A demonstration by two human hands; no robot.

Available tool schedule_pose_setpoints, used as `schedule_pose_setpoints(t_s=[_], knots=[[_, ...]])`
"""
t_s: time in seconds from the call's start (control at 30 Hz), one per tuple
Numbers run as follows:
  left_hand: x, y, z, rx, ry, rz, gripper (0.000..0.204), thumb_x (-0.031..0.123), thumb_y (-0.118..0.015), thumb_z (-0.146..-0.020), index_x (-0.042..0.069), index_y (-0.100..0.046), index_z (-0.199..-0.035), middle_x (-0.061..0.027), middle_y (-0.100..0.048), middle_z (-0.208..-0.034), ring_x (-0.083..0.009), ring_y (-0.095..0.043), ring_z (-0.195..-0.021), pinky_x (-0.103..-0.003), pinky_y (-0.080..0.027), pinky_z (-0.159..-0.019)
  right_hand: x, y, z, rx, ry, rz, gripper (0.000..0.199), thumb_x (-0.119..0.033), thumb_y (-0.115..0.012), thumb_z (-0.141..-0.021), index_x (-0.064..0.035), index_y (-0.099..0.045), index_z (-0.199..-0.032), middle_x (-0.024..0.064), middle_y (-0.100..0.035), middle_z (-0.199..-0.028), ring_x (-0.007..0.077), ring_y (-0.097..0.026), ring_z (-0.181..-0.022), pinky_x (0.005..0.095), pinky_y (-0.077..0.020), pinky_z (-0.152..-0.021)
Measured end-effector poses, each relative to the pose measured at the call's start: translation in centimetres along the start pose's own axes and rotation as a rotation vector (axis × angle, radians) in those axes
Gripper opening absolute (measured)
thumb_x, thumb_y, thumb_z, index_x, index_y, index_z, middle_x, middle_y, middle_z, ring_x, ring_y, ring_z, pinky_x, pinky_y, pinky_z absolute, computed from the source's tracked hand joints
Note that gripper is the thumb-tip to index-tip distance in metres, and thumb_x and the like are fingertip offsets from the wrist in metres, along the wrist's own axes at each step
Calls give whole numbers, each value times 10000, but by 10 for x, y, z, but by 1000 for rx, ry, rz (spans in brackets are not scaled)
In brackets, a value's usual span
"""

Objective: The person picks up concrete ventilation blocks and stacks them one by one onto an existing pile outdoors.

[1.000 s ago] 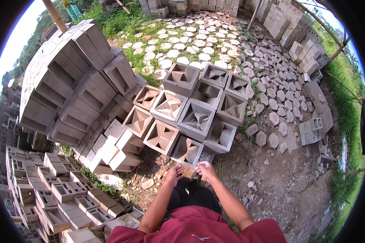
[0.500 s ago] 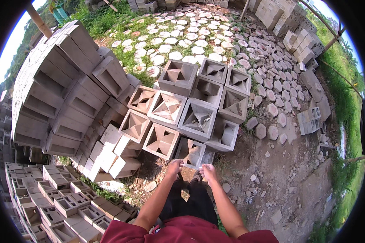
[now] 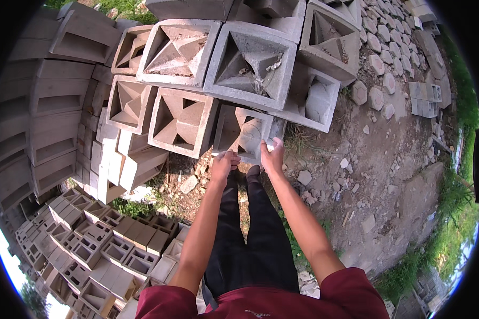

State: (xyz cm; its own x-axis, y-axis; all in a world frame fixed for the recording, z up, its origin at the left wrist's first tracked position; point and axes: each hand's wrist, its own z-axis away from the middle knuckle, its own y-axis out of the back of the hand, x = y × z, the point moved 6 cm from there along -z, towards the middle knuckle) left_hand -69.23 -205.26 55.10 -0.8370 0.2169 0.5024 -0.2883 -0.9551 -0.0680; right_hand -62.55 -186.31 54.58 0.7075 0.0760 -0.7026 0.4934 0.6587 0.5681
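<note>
A hollow concrete block [image 3: 223,134] with a slanted, faceted inside stands at the near end of a group of similar blocks, just in front of my feet. My left hand [image 3: 226,164] is at its near lower edge, with the fingers curled together and nothing visible in them. By the block's near right corner is my right hand [image 3: 272,155], its thumb and fingers apart and holding nothing I can see. Whether either hand touches the block I cannot tell. Directly behind sit a larger grey block [image 3: 288,72] with dry debris inside and a brownish block [image 3: 153,118].
A tall stack of blocks [image 3: 58,85] rises on the left. More hollow blocks [image 3: 104,242] fill the lower left. Rubble and stones [image 3: 305,177] lie on the dirt [image 3: 378,202] at right. Hexagonal pavers [image 3: 376,98] and a small block stack [image 3: 424,100] are farther right.
My view has tipped down and come closer to the blocks. Both hands stay by the near block; the right hand's thumb and fingers now show more spread at its corner.
</note>
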Motion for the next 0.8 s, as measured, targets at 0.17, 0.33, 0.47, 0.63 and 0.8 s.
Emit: schedule_pose_setpoints(t_s=[0.17, 0.33, 0.47, 0.63, 0.8], knots=[[-62, 27, -35, 137, 241, -134, 534, 493, -547, -868, -5, -538, -1059, -127, -618, -941, -219, -628, -756, -349, -520, -643, 43, -33, -41, -65, -211, -130, 898, -521, -606, -811, 111, -239, -1333, 361, -339, -1327, 422, -354, -1261, 384, -307, -1036], [-76, 46, -73, 229, 117, 310, 482, 332, -518, -910, 16, -373, -1243, -167, -478, -1183, -291, -534, -1044, -496, -511, -790, 46, -53, -64, -260, -107, 63, 751, -423, -556, -847, 130, -300, -1287, 368, -537, -1096, 447, -538, -1064, 414, -445, -912], [-71, 29, -69, 195, -11, 422, 523, 190, -577, -874, 69, -303, -1303, -159, -458, -1205, -296, -462, -1136, -537, -511, -818, 49, -50, -72, -240, -62, 187, 668, -372, -539, -861, 123, -342, -1263, 344, -565, -1060, 449, -563, -1011, 424, -470, -862], [-60, 31, -68, 297, 5, 358, 672, 85, -637, -822, 77, -231, -1357, -116, -529, -1161, -256, -524, -1066, -462, -555, -695, 41, -47, -60, -195, 20, 101, 661, -342, -537, -863, 124, -322, -1279, 378, -549, -1042, 465, -557, -1004, 445, -469, -857], [-60, 30, -77, 201, 50, 359, 354, 70, -626, -820, 55, -493, -1147, -103, -570, -1097, -253, -549, -1010, -501, -537, -737, 53, -46, -65, -192, 45, 208, 673, -342, -529, -866, 116, -299, -1303, 373, -547, -1047, 473, -556, -996, 461, -463, -864]])
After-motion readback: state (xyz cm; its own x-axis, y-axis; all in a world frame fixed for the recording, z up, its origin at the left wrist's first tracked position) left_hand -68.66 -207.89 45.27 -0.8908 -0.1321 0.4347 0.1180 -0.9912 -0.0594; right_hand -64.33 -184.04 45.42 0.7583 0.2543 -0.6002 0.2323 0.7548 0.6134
